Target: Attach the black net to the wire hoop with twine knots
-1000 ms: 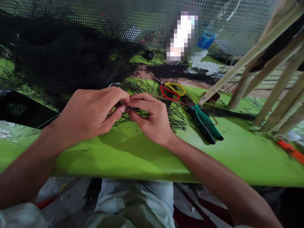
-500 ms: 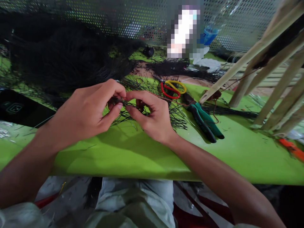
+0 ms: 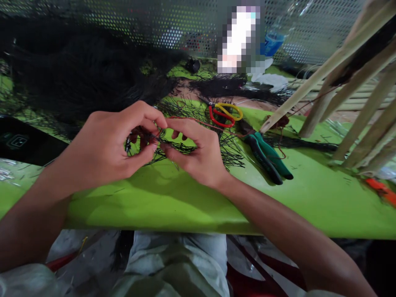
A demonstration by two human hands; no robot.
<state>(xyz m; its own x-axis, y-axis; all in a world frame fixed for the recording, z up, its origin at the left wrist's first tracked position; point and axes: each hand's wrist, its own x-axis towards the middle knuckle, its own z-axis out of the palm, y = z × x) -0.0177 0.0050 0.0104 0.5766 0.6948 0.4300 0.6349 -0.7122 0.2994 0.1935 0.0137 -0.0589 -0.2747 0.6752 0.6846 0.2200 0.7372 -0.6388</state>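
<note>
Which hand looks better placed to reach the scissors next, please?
The right hand, I'd judge: it is nearer the scissors, which lie just beyond it on its own side. The left hand is farther off and would likely have to reach past the right.

The dark bit (image 3: pixel 158 138) at the fingertips of the left hand (image 3: pixel 108 144) and the right hand (image 3: pixel 198 150) is too small to make out, and the hands hide part of the black strands (image 3: pixel 230 154) behind them. A pixelated patch (image 3: pixel 238 39) masks whatever lies under it. The black phone-like device (image 3: pixel 24 142) and the dark fibre heap (image 3: pixel 77 74) run off the left edge; the orange object (image 3: pixel 382 192) is cut by the right edge, and the wooden sticks (image 3: pixel 312 84) by the top and right. The blue-labelled bottle (image 3: pixel 274 43) is blurred above its label.
</note>
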